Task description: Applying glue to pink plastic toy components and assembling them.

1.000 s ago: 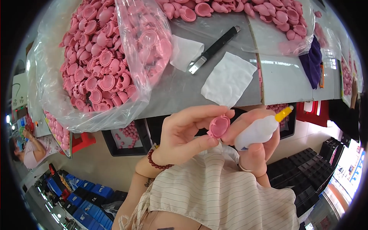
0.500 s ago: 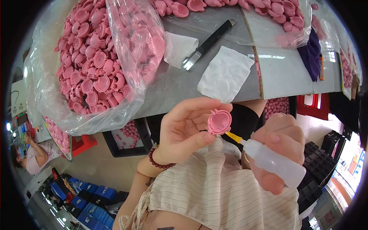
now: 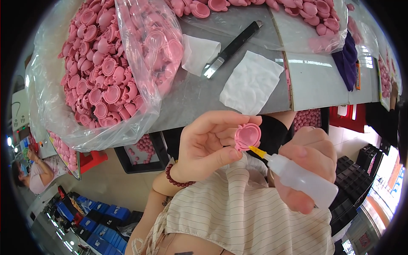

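Between thumb and fingertips, my left hand (image 3: 207,144) pinches a small pink plastic half-shell (image 3: 249,136), its round hollow side facing up. My right hand (image 3: 309,165) is wrapped round a translucent white squeeze bottle (image 3: 304,182). The bottle's yellow nozzle (image 3: 257,151) points up to the left, its tip at the lower rim of the half-shell; whether it touches is too small to tell. Both hands are in front of the table's near edge, above my lap.
A clear plastic bag (image 3: 51,108) full of pink shells stands at the left of the grey table (image 3: 182,100). White cloths (image 3: 251,83) and a black-handled cutter (image 3: 233,49) lie behind my hands. Below the table are black trays (image 3: 142,168) with pink parts. Another person (image 3: 40,174) sits far left.
The half-shell has shifted slightly right and turned a little in my left fingers. The nozzle stays at its lower rim, and the bottle has barely moved.
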A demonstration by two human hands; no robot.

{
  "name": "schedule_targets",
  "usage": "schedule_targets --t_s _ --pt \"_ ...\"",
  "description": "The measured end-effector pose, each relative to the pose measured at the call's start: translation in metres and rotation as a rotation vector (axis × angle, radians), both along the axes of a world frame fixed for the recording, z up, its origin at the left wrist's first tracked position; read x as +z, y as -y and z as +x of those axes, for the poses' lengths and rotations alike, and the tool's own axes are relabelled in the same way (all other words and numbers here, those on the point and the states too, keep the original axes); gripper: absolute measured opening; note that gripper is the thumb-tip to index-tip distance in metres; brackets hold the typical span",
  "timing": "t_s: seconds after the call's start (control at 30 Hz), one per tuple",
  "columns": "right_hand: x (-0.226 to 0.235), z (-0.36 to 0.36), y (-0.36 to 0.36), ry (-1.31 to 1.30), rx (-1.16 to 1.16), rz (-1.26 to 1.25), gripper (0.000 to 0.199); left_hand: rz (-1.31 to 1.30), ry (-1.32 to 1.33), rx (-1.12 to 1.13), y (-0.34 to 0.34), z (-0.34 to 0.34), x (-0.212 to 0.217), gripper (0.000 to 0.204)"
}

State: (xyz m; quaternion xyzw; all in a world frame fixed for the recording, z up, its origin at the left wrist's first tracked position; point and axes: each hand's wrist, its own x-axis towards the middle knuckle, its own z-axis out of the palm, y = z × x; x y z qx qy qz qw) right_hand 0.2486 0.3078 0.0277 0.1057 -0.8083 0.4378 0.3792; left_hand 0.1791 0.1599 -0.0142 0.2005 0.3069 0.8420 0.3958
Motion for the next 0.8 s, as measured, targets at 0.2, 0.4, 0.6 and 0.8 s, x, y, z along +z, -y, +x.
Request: schedule_targets --t_s 0.2,0.4,0.6,0.8 --pt "-0.005 -0.006 0.001 -0.161 -0.06 -0.056 0.069 -0.012 -0.018 -0.008 0.001 -0.001 0.001 0.042" --pt "-0.008 -0.011 0.004 -0.182 -0.082 -0.041 0.068 -0.033 -0.053 0.009 0.001 -0.001 0.0 0.043" --pt "-0.007 -0.013 -0.003 -0.259 -0.129 0.011 0.069 -0.143 -0.058 0.017 0.001 -0.001 0.008 0.046" --pt "-0.01 -0.014 -0.005 -0.34 -0.152 0.051 0.067 -0.056 -0.065 0.024 0.006 -0.001 0.004 0.041"
